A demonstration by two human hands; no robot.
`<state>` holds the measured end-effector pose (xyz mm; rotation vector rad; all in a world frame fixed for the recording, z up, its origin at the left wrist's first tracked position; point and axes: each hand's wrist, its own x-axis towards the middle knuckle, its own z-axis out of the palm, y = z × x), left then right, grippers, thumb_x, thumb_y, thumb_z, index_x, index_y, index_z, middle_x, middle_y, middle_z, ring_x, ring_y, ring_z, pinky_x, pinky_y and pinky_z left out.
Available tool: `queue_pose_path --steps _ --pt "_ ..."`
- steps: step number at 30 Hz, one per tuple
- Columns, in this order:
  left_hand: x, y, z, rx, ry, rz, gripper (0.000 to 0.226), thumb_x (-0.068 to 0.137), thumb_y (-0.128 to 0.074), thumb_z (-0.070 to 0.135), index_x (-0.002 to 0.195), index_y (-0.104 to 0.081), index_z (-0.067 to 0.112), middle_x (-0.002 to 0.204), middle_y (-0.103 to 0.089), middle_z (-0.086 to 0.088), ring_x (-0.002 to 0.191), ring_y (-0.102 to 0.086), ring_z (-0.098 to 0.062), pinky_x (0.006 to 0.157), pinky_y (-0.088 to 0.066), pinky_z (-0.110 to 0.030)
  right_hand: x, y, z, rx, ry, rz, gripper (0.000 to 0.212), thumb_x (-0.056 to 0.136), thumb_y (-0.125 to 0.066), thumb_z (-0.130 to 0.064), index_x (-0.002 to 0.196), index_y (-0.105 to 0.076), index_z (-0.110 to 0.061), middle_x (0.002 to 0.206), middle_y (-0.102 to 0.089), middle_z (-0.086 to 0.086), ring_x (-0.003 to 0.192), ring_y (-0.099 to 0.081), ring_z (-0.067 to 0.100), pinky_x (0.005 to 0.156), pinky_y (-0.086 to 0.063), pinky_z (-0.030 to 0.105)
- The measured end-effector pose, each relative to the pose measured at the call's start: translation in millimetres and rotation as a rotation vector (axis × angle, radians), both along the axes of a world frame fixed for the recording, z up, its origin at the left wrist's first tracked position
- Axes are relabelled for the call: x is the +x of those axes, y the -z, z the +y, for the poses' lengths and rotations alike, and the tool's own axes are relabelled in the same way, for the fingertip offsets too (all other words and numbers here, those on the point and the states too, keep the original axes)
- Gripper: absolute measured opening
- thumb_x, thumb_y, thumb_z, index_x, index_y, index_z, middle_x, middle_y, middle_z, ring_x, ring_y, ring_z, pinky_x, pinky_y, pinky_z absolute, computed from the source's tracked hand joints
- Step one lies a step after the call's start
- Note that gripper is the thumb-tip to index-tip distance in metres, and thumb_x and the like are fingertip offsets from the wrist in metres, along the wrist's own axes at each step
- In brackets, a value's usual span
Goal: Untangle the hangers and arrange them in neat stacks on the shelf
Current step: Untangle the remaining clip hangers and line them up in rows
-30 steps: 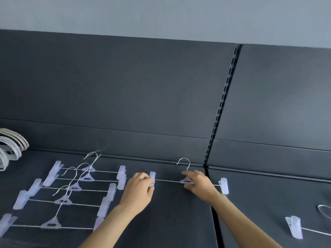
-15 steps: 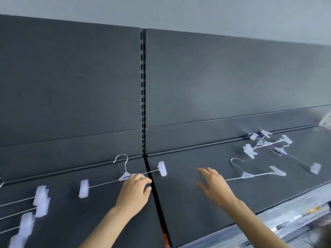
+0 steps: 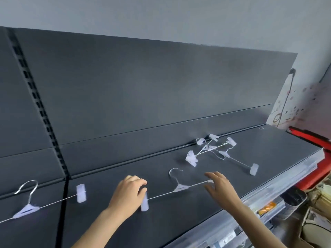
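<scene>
A white clip hanger (image 3: 180, 187) with a wire hook lies flat on the dark grey shelf (image 3: 179, 224). My left hand (image 3: 128, 194) is curled over its left clip (image 3: 144, 203). My right hand (image 3: 221, 189) hovers with fingers spread at the right end of its bar, and that end's clip is hidden beneath it. Another hanger (image 3: 26, 211) lies alone at the far left, its right clip (image 3: 81, 193) just past the shelf joint. A tangled heap of hangers (image 3: 211, 149) sits further back on the right, against the rear panel.
A slotted upright strip (image 3: 35, 97) divides the back panels. A clear price rail (image 3: 279, 187) runs along the shelf's front edge. A red fixture (image 3: 308, 138) and stacked goods (image 3: 315, 212) lie at the right, below the shelf's level.
The view has swung to the right. My left hand left the first hanger and closed on the left clip of the second one. My right hand came to its right end.
</scene>
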<state>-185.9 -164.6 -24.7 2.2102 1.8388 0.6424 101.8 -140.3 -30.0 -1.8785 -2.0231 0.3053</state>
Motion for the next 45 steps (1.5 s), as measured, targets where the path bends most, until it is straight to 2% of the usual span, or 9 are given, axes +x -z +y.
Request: queue_pose_path --steps 7,12,16,20,25,32,36,41,45 --pt "116.3 7.7 45.0 -0.143 -0.203 0.045 0.027 0.092 -0.041 0.034 0.086 -0.062 0.018 0.089 -0.062 0.004 0.094 -0.055 -0.017 0.071 -0.039 -0.026 119.2 2.1 66.2 -0.061 0.010 0.032 0.039 0.088 -0.054 -0.017 0.126 -0.052 -0.014 0.130 -0.052 0.004 0.122 -0.048 0.023 0.098 -0.038 0.030" --pt "151.1 16.6 55.2 -0.321 -0.383 -0.027 0.029 0.084 -0.045 0.027 0.059 -0.034 0.017 0.041 -0.054 0.014 0.056 -0.041 -0.019 0.047 -0.028 -0.024 148.5 6.8 113.8 -0.092 -0.042 0.032 0.032 0.088 -0.048 -0.013 0.118 -0.056 -0.009 0.119 -0.055 0.008 0.115 -0.050 0.027 0.092 -0.043 0.035" --pt "153.0 24.1 64.3 -0.430 -0.474 -0.127 0.024 0.077 -0.036 0.008 0.057 -0.026 0.017 0.042 -0.058 0.014 0.058 -0.032 -0.023 0.045 -0.026 -0.024 138.0 6.7 148.4 -0.066 -0.118 0.067 0.025 0.089 -0.044 -0.014 0.110 -0.059 -0.009 0.113 -0.057 0.009 0.108 -0.051 0.028 0.085 -0.044 0.034" --pt "147.2 15.8 61.2 -0.341 -0.559 -0.200 0.021 0.085 -0.035 0.009 0.066 -0.040 0.017 0.050 -0.064 0.014 0.057 -0.048 -0.014 0.049 -0.035 -0.025 126.6 4.0 183.8 -0.056 -0.147 -0.026 0.021 0.089 -0.045 -0.018 0.104 -0.057 -0.008 0.112 -0.056 0.010 0.107 -0.048 0.032 0.079 -0.042 0.034" --pt "147.8 5.2 69.5 -0.177 -0.553 -0.328 0.026 0.089 -0.043 0.011 0.064 -0.041 0.018 0.043 -0.061 0.018 0.053 -0.054 -0.003 0.054 -0.038 -0.023 121.8 10.4 217.6 -0.161 -0.219 -0.228 0.035 0.087 -0.043 -0.024 0.121 -0.049 -0.026 0.122 -0.055 0.003 0.118 -0.047 0.028 0.098 -0.034 0.037" --pt "159.0 2.1 84.1 -0.182 -0.513 -0.344 0.023 0.087 -0.045 0.011 0.065 -0.046 0.016 0.046 -0.061 0.018 0.049 -0.054 -0.002 0.052 -0.038 -0.023 128.7 0.7 229.3 0.179 -0.297 -0.147 0.026 0.074 -0.046 -0.026 0.084 -0.069 -0.031 0.079 -0.066 -0.002 0.083 -0.056 0.027 0.079 -0.033 0.032" --pt "166.1 0.6 95.1 -0.147 -0.499 -0.356 0.023 0.086 -0.046 0.014 0.063 -0.047 0.017 0.057 -0.065 0.000 0.057 -0.059 -0.021 0.060 -0.048 -0.040 140.0 -15.0 212.0 0.409 -0.340 -0.107 0.021 0.053 -0.054 -0.018 0.066 -0.069 -0.023 0.056 -0.063 -0.003 0.054 -0.058 0.028 0.064 -0.045 0.033" --pt "187.0 -1.0 106.7 -0.184 -0.408 -0.352 0.016 0.086 -0.045 0.017 0.070 -0.048 0.015 0.062 -0.068 -0.002 0.067 -0.067 -0.018 0.064 -0.049 -0.041 156.8 -20.1 200.0 0.301 -0.262 -0.079 0.026 0.066 -0.061 -0.008 0.086 -0.070 -0.022 0.078 -0.070 -0.001 0.081 -0.059 0.030 0.074 -0.017 0.022" --pt "211.5 0.8 109.7 -0.233 -0.349 -0.360 0.025 0.088 -0.048 0.028 0.069 -0.035 0.018 0.057 -0.050 0.004 0.049 -0.059 0.005 0.054 -0.035 -0.029 157.3 -19.0 189.5 0.260 -0.227 -0.033 0.032 0.069 -0.062 -0.001 0.094 -0.069 -0.020 0.084 -0.070 0.000 0.084 -0.057 0.031 0.079 -0.023 0.026"
